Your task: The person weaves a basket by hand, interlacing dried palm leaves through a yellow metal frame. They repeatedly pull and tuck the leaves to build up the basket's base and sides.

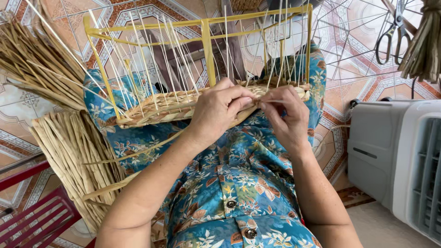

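Note:
A half-woven straw basket (156,108) rests on my lap, built on a yellow wire frame (206,46) with several thin pale stakes standing up from its rim. My left hand (216,112) grips the woven near edge, thumb and fingers pressed on the weave. Right beside it, my right hand (285,117) pinches a thin pale strand (271,101) at the rim. The two hands almost touch at the fingertips. A loose flat straw strip (138,151) trails down from the basket over my blue floral dress.
Bundles of dried straw (69,151) lie at my left, more fanned out at the upper left (36,59). Scissors (390,34) lie on the tiled floor at the upper right beside another bundle (422,41). A white-grey fan unit (399,151) stands at right; red slats (32,220) lower left.

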